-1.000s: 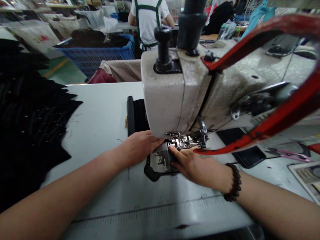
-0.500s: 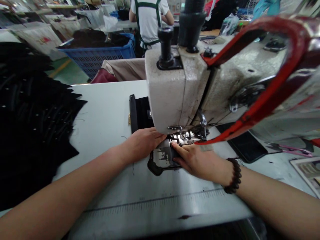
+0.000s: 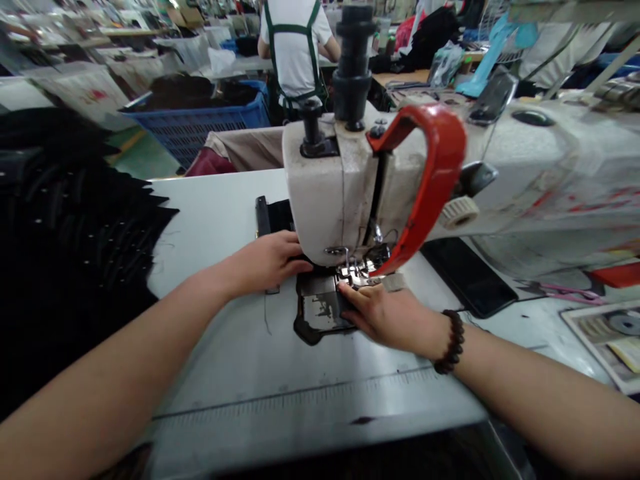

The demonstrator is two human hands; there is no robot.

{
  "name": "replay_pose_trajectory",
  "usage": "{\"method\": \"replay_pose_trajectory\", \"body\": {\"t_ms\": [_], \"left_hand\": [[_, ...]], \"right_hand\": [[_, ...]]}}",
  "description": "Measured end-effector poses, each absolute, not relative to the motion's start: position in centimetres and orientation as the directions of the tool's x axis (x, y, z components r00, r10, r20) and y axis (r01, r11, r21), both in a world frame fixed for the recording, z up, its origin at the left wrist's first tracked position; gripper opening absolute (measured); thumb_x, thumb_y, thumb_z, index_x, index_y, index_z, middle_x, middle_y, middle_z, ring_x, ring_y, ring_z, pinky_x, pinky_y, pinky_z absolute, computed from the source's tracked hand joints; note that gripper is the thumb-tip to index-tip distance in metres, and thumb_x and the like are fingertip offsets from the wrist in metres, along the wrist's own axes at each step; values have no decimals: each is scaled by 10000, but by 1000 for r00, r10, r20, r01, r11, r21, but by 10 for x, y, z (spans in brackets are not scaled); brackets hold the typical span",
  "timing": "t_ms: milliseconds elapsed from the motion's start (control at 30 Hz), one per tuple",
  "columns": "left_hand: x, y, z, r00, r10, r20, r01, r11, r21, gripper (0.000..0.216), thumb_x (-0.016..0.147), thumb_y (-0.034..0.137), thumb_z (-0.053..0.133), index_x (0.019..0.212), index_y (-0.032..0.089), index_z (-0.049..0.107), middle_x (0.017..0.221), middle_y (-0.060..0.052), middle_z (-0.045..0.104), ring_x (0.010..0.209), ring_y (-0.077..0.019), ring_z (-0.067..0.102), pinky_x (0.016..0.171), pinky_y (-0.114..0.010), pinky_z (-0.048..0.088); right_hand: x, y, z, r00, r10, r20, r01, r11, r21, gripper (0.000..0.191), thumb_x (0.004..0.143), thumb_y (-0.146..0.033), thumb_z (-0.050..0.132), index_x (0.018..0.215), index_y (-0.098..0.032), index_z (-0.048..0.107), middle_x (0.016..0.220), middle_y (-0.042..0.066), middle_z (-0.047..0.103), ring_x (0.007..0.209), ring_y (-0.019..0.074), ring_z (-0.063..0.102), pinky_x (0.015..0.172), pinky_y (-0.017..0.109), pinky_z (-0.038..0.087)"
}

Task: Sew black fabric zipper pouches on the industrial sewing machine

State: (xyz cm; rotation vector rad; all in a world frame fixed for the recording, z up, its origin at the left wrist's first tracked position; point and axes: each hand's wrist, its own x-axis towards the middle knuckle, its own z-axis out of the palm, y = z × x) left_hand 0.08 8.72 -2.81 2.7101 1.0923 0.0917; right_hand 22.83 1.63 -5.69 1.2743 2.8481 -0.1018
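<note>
A worn white sewing machine [image 3: 325, 200] with a red guard [image 3: 430, 180] stands on the pale table [image 3: 220, 213]. A black flat piece [image 3: 273, 217] lies under the machine head, its far end sticking out to the left. My left hand [image 3: 267, 260] lies on that piece at the left of the needle, fingers curled down onto it. On the right of the presser foot [image 3: 353, 272], my right hand [image 3: 385, 313] presses fingers together on the piece's near edge. A dark bead bracelet [image 3: 450, 340] circles my right wrist.
A stack of black pieces [image 3: 70, 247] fills the table's left side. A black phone [image 3: 467, 277] lies right of the machine, pink-handled scissors [image 3: 565, 290] and a printed sheet [image 3: 605, 333] farther right. A blue crate [image 3: 200, 117] and a person in a white shirt [image 3: 295, 47] are behind.
The view has pulled back and tilted up, showing more of the machine. My left hand has slid slightly farther along the black piece; the right hand stays by the presser foot.
</note>
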Motion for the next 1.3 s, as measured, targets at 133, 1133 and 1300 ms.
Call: {"method": "replay_pose_trajectory", "body": {"t_ms": [133,1133,1300], "left_hand": [[-11,58,-14,562,811,-165,826,-537,172,404,861,421,408,1106,153,587,1097,-108,591,967,-246,573,856,-395,456],[19,-39,-52,807,580,110,537,-798,272,491,775,133,431,1260,76,378,1337,-210,374,1275,-297,289,985,-539,325],[17,-38,-51,796,585,155,534,-800,276,475,791,139,418,1261,87,372,1366,-200,330,1294,-289,250,997,-522,323]], "right_hand": [[236,16,-56,-721,693,18,690,720,-76,394,883,-325,435,1216,-120,476,814,72,675,658,162,602,497,264,328],[250,13,-31,-849,527,-45,528,842,-111,211,818,-261,483,947,-134,590,709,37,622,581,141,530,515,271,289],[250,15,-34,-870,490,-46,491,856,-160,370,832,-259,446,1179,-133,478,746,38,630,593,137,533,517,264,288]]}}
